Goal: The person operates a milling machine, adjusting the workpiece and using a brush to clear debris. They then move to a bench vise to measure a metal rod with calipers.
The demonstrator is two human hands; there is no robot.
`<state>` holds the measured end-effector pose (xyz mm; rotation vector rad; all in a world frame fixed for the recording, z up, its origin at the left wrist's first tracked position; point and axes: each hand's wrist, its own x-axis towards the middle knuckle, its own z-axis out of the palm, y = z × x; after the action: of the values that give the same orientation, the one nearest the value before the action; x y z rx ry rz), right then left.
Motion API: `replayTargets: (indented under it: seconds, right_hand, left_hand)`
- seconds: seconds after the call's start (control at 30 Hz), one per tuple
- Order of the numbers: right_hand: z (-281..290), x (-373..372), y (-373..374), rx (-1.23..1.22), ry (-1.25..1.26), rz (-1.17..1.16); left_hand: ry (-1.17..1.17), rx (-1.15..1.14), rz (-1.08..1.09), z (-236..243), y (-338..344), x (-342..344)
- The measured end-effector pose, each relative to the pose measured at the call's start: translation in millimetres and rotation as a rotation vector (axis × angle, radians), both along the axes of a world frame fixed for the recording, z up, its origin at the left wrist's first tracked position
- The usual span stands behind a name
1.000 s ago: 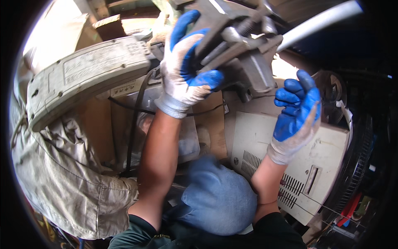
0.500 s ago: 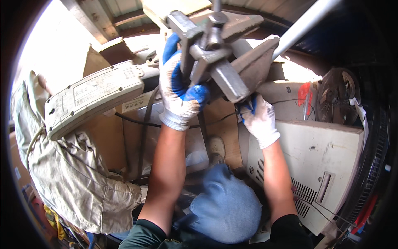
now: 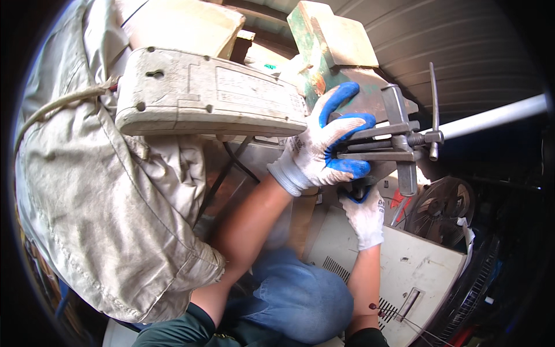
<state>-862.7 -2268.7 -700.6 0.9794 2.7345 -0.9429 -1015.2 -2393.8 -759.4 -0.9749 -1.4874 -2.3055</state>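
Observation:
A grey steel screw puller [image 3: 404, 141], with two parallel arms, a crossbar and a screw with a sliding handle bar, lies roughly sideways in front of me. My left hand [image 3: 324, 139], in a white glove with blue-coated fingers, grips the arm ends between fingers and thumb, with the index finger stretched out above. Just below, my right hand [image 3: 365, 217], gloved the same way, is closed around a dark part under the puller. That part is mostly hidden by the hands and tool. Behind the puller stands a green-painted, worn metal block [image 3: 309, 46].
At left, a dirty white power strip [image 3: 202, 95] with a cable lies against a beige cloth [image 3: 115, 220]. A white metal cabinet [image 3: 393, 260] stands at lower right, near a dark fan [image 3: 442, 205]. A pale pole [image 3: 491, 120] slants beyond the puller.
The head view has shifted, so everything sits differently in it. The puller has turned from a steep slant to lying sideways. My left index finger has stretched out; my right hand stays closed beneath.

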Motion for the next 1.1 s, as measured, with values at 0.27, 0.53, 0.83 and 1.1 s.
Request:
replayTargets:
  seconds: [0.27,0.53,0.83,1.1]
  right_hand:
    - [-54,14,58,0.279,0.188,0.389]
    - [-38,10,69,-0.292,0.126,0.423]
    - [-24,4,67,-0.157,0.006,0.597]
    - [-47,-7,63,-0.857,0.212,0.198]
  left_hand:
    - [0.064,-0.004,0.072,7,0,-1]
    - [0.103,-0.072,0.087,7,-7,-4]
    - [0.030,-0.027,0.016,5,-9,0]
    - [0.066,-0.064,0.065,7,-8,0]
